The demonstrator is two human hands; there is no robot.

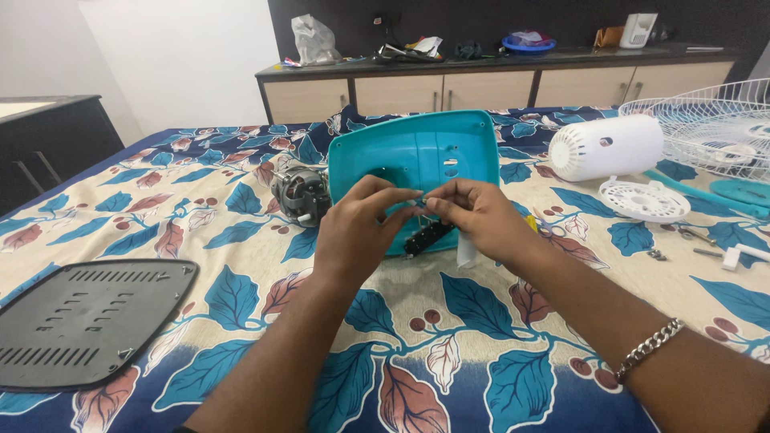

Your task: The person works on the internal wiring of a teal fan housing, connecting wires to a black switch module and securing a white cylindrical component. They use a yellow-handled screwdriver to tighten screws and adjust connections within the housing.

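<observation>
I have both hands meeting over the teal base [417, 152], which lies on the leaf-print cloth [241, 265]. My left hand [353, 232] has thumb and fingers pinched together on something small at the fingertips, and my right hand [481, 216] pinches the same spot from the other side; what sits between them is too small to make out, perhaps a wire end. A black switch block [429, 235] hangs just below the fingertips, over the near edge of the base. To do this well, I judge I should keep both wrists low and steady, hold the pinch light so nothing bends, and keep the block from swinging and tugging on whatever joins it. The motor [301, 192] sits just left of the base, the black bottom plate [88, 321] lies well off to my left, and the white housing [605, 147] rests to the right.
</observation>
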